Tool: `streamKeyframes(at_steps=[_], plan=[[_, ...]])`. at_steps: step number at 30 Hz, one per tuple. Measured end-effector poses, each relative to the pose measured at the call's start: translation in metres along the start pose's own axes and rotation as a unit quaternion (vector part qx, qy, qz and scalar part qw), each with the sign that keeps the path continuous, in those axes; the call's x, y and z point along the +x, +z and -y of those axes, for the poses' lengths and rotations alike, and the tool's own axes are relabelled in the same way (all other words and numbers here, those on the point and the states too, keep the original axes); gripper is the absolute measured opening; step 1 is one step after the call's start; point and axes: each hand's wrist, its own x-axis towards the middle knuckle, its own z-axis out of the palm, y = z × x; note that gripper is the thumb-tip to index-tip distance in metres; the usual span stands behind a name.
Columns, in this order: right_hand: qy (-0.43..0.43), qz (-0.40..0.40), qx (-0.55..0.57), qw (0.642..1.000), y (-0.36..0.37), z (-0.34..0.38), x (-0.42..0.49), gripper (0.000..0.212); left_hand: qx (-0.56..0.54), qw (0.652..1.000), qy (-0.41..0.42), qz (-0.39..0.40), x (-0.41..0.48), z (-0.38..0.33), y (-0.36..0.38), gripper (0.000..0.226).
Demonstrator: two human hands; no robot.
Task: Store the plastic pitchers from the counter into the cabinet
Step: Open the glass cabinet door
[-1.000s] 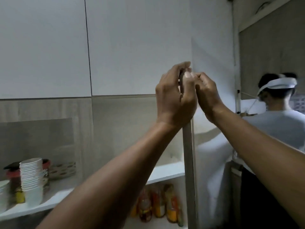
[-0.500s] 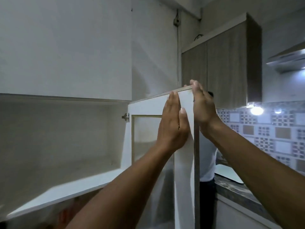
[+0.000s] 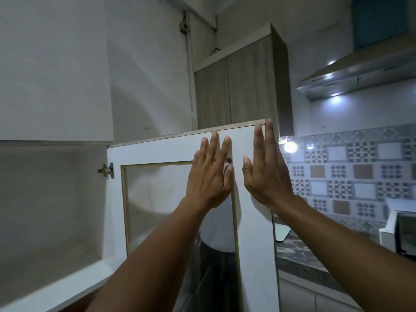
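White cabinet door (image 3: 157,152), one; two flat hands, left hand (image 3: 210,174), right hand (image 3: 264,170), grip wide.

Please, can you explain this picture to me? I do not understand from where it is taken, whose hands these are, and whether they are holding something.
The camera sits on a person's head and looks forward, so the two arms reaching in from below belong to that person. There is no robot here. The left hand and the right hand are both flat and open, fingers stretched, against the inner side of an open cabinet door. They hold nothing. The door has a glass panel in a white frame and hangs on a hinge at its left. Left of it you see the cabinet, with a bare white shelf. On the right is a counter, a patterned tile wall and a range hood with lights. No pitcher is in view.
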Motion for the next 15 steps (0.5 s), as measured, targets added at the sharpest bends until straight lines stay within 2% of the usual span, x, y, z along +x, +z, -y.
streamKeyframes(at_steps=[8,15], plan=[[0.021,0.052,-0.135,0.989,0.047,-0.050,-0.002,0.078,-0.002,0.999,0.032,0.008,0.026,0.013,0.062,0.073],[0.006,0.041,-0.206,0.978,0.062,-0.062,0.000,0.078,-0.002,0.999,0.040,-0.031,0.032,0.018,0.089,0.069]])
